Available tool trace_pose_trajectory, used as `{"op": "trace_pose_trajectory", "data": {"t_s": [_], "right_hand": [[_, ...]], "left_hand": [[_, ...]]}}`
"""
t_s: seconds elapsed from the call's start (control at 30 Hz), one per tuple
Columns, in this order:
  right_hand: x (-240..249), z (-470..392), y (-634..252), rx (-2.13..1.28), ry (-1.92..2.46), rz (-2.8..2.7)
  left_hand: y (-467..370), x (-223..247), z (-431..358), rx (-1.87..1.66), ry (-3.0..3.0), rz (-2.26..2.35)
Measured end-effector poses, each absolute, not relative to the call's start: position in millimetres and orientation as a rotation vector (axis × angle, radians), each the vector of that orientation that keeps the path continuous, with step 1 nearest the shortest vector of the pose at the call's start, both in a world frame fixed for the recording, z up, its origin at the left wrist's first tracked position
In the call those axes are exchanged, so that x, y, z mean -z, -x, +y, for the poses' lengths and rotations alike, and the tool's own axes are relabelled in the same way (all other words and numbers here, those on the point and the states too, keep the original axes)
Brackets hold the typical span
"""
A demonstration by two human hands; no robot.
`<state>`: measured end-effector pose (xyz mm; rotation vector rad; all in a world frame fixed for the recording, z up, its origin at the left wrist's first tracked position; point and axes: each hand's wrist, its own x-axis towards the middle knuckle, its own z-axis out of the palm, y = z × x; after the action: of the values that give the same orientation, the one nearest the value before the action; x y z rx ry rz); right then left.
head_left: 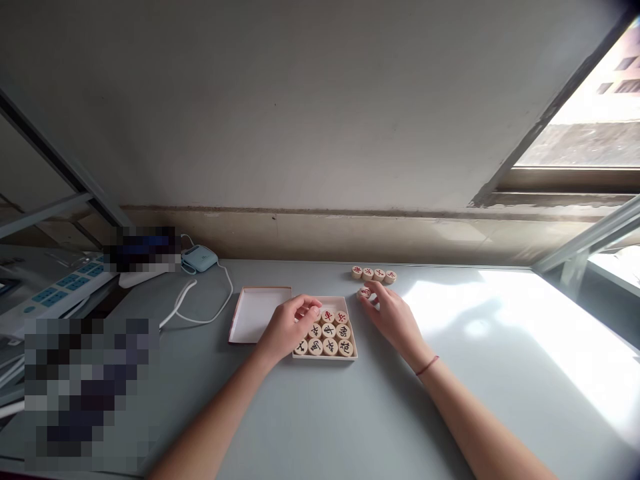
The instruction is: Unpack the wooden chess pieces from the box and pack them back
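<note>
A shallow white box [325, 359] holds rows of round wooden Chinese chess pieces, with black characters in the front rows and red ones behind. Over its left side, my left hand [289, 325] has its fingers curled towards the thumb; whatever lies between them is hidden. To the right of the box, my right hand [393, 317] has thumb and fingers around a red-lettered Chinese chess piece [363, 293] low at the table. Just beyond it stands a short row of several red-lettered pieces [368, 273]. The box's back left corner is covered by my left hand.
The box lid [255, 313] lies inside up, left of the box. Farther left are a light blue device [200, 257] with a white cable [231, 293] and a power strip [65, 290]. A wall backs the grey table [300, 420]; sunlight falls on its right.
</note>
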<state>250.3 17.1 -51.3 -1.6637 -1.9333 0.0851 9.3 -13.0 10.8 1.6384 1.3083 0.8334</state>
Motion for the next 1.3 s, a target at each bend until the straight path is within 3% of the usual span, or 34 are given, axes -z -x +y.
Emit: {"op": "trace_pose_trajectory", "data": {"t_s": [1.3], "right_hand": [[64.8,40.5,-247.5,-0.123,1.594,-1.799]], "left_hand": [[-2.3,0.9,-1.9,-0.886,-1.886,1.365]]}}
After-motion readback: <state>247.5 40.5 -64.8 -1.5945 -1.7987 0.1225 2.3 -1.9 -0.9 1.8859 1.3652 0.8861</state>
